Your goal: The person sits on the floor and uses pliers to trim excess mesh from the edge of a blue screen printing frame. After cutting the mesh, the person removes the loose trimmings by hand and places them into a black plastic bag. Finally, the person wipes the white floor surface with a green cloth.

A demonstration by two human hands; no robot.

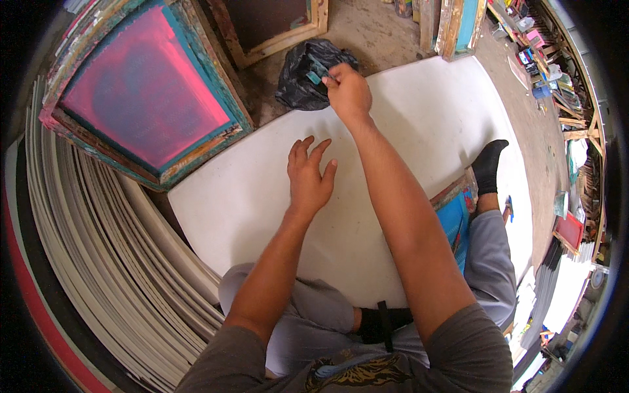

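My right hand [350, 95] reaches out over a black plastic bag [299, 84] at the far edge of the white board [429, 108]. Its fingers pinch a small teal strip [314, 77] at the bag's mouth; what kind of thing it is I cannot make out. What lies inside the bag is hidden. Closer to me, my left hand [309, 177] is open above the white board, its fingers spread and holding nothing.
A wooden screen frame with pink mesh [144, 85] leans at the left, above a stack of pale sheets [124, 242]. Another frame [282, 46] stands behind the bag. A blue-meshed frame [453, 226] lies by my leg. Shelves with clutter [550, 85] line the right.
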